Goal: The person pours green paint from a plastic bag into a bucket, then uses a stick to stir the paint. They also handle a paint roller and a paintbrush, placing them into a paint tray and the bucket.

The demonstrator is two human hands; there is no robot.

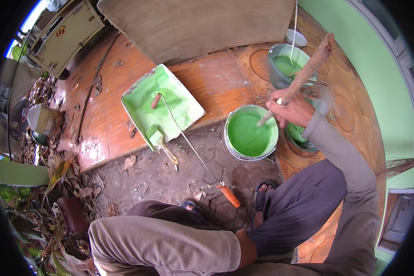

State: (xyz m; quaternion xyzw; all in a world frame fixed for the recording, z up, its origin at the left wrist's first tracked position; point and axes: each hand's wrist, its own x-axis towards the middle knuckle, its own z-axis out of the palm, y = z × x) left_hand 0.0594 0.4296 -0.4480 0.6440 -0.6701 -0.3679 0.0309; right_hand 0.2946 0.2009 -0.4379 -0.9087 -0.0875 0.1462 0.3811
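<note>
My right hand [292,108] is wrapped round a thick wooden stick [312,64]. The stick's lower, paint-coated end slants into green paint [249,133] in a round white bucket [227,138]. My left hand [246,250] rests low between my legs, its fingers hidden. Left of the bucket lies a white paint tray [192,102] smeared with green. Inside the tray sits the small brown head of a paint roller [156,101]; its long wire frame runs out to an orange handle [228,196] on the ground. A paintbrush [157,138] with green bristles leans over the tray's near edge.
Behind the stick stands a bucket of green liquid [273,53], near a white lid [296,37]. Another green-stained container [301,140] is partly under my right forearm. A light green wall [349,50] rises at right. Plants and dry leaves [55,184] lie left.
</note>
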